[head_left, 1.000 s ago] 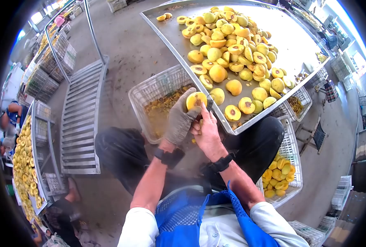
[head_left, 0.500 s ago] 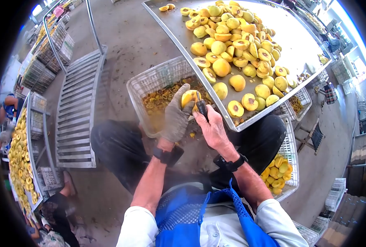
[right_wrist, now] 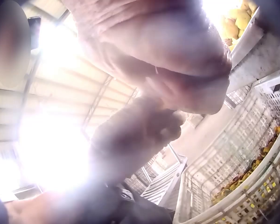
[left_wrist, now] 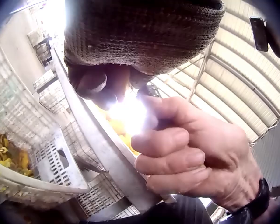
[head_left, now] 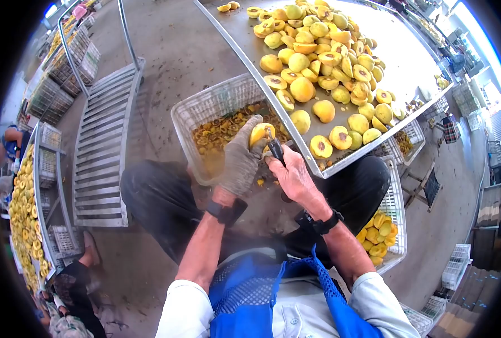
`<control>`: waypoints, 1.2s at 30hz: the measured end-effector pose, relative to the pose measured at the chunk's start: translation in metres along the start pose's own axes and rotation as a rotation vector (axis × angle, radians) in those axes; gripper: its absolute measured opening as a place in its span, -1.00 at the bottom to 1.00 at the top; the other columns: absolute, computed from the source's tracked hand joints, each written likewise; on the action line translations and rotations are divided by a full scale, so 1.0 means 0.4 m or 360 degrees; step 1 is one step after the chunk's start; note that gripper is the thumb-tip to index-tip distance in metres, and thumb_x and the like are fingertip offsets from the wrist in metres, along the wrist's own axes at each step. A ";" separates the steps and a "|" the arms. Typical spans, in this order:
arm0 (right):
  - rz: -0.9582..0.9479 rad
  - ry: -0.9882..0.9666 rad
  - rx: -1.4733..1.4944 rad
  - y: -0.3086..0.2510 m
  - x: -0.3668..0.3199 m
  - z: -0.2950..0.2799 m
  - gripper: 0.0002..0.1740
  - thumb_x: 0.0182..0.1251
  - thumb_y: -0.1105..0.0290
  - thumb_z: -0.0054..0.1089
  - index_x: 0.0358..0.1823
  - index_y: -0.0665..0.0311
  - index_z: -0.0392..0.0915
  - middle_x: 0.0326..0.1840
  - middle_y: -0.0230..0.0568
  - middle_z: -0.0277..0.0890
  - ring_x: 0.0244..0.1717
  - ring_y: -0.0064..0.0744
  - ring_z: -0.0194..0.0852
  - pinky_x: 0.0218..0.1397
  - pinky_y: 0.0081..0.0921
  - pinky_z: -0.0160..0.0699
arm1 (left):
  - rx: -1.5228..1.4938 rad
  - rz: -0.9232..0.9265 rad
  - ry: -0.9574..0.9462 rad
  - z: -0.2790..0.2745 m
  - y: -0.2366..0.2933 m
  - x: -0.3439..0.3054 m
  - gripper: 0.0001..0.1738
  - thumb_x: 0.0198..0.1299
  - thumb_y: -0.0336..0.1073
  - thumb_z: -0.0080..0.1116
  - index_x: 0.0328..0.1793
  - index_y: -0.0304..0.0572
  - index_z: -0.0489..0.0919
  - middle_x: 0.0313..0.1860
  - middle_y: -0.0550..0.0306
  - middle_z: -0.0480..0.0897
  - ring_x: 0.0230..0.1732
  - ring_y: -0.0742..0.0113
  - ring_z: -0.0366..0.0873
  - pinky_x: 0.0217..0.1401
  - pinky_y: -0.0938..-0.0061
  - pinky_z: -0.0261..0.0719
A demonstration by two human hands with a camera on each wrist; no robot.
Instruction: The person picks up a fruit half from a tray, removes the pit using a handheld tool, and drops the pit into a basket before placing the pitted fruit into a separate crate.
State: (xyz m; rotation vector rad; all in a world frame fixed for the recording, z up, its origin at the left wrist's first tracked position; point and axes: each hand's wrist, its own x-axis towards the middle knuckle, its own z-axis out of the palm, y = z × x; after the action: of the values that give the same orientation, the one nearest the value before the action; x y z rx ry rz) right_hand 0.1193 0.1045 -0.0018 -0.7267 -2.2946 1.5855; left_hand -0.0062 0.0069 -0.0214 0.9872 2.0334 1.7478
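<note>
In the head view the gloved left hand (head_left: 240, 163) grips a yellow fruit half (head_left: 260, 134) between thumb and fingers. The bare right hand (head_left: 294, 176) holds a dark-handled tool (head_left: 276, 150), its tip at the cut face of that fruit. Both hands are over the near corner of a crate (head_left: 184, 127) of pitted scraps, left of the metal tray (head_left: 298, 147) piled with fruit halves (head_left: 302, 89). The left wrist view shows the right hand (left_wrist: 191, 154) with curled fingers close below the glove (left_wrist: 144, 35); glare hides the fruit there.
A crate of yellow halves (head_left: 400, 228) stands by the right knee. To the left are a slatted metal cart (head_left: 101, 152) and another tray of fruit (head_left: 28, 219), with a seated person (head_left: 78, 293) near it. Stacked crates (head_left: 70, 73) stand at the back left.
One second ago the fruit's cut face was turned up and the right fingers touched it. Since then the fruit has been tilted and the tool's tip brought to it; the hands moved little in the last half second.
</note>
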 end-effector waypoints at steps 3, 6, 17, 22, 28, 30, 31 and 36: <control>-0.0086 -0.0045 -0.0121 0.022 0.001 -0.009 -0.79 0.43 0.37 0.18 -0.16 0.43 0.47 -0.43 0.17 0.48 -0.34 0.18 0.50 -0.22 -0.07 0.42 | 0.0100 0.0033 -0.0063 -0.012 0.012 0.001 -0.44 0.39 -0.34 0.27 0.48 -0.27 0.46 0.22 -0.12 0.68 0.21 0.17 0.67 0.28 0.37 0.59; -0.0172 -0.0062 -0.0119 0.026 -0.002 -0.012 -0.78 0.42 0.37 0.19 -0.16 0.43 0.48 -0.43 0.19 0.49 -0.35 0.18 0.48 -0.23 -0.07 0.41 | 0.0176 0.0054 -0.0122 -0.018 0.007 0.003 -0.43 0.35 -0.37 0.30 0.48 -0.26 0.47 0.23 -0.17 0.68 0.21 0.08 0.68 0.26 0.34 0.60; -0.0076 -0.0197 -0.0239 0.043 -0.026 -0.026 -0.73 0.41 0.32 0.16 -0.24 0.44 0.42 -0.41 0.26 0.50 -0.24 0.27 0.49 -0.15 -0.02 0.42 | 0.0313 0.0142 -0.0390 -0.046 0.007 0.003 -0.38 0.35 -0.37 0.28 0.53 -0.28 0.42 0.29 -0.20 0.64 0.30 0.06 0.63 0.36 0.35 0.53; -0.0343 -0.0092 -0.0483 0.086 -0.039 -0.015 -0.73 0.39 0.38 0.21 -0.31 0.44 0.35 -0.47 0.23 0.42 -0.35 0.31 0.40 -0.27 -0.05 0.36 | 0.0290 -0.0072 -0.0441 -0.039 0.003 -0.013 -0.40 0.35 -0.36 0.28 0.51 -0.26 0.45 0.23 -0.19 0.68 0.23 0.06 0.67 0.31 0.32 0.56; -0.0254 -0.0218 -0.0495 0.103 -0.046 -0.019 -0.71 0.38 0.38 0.23 -0.31 0.45 0.33 -0.47 0.27 0.41 -0.34 0.38 0.38 -0.27 -0.01 0.35 | 0.0345 -0.0145 -0.0504 -0.038 -0.014 -0.017 -0.43 0.36 -0.32 0.27 0.48 -0.26 0.47 0.20 -0.18 0.69 0.18 0.04 0.69 0.26 0.31 0.58; -0.0284 -0.0263 -0.0522 0.104 -0.032 -0.033 -0.70 0.38 0.37 0.23 -0.31 0.44 0.33 -0.48 0.27 0.41 -0.35 0.38 0.38 -0.28 -0.01 0.35 | 0.0432 -0.0042 -0.0498 -0.041 -0.026 -0.015 -0.43 0.35 -0.32 0.28 0.47 -0.25 0.48 0.19 -0.20 0.69 0.17 0.00 0.69 0.25 0.29 0.59; -0.0164 -0.0400 -0.0391 0.094 -0.025 -0.042 -0.70 0.38 0.36 0.23 -0.32 0.44 0.34 -0.48 0.27 0.41 -0.34 0.38 0.38 -0.28 -0.01 0.35 | 0.0523 0.0060 -0.0492 -0.042 -0.026 -0.015 -0.43 0.34 -0.32 0.29 0.46 -0.25 0.49 0.18 -0.22 0.68 0.17 -0.04 0.69 0.25 0.28 0.59; 0.0085 -0.0623 -0.0195 0.079 -0.018 -0.049 -0.70 0.36 0.32 0.15 -0.39 0.47 0.46 -0.42 0.25 0.45 -0.28 0.22 0.51 -0.18 -0.01 0.42 | 0.0677 0.0121 -0.0454 -0.037 -0.032 -0.022 -0.44 0.30 -0.35 0.29 0.44 -0.21 0.52 0.17 -0.24 0.67 0.17 -0.13 0.66 0.24 0.21 0.59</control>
State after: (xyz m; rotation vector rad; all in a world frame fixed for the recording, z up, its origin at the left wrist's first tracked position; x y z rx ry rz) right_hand 0.1427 0.1250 -0.0233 -0.5458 -2.6870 1.7535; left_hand -0.0129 -0.0103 -0.0320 1.3631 2.2384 1.1380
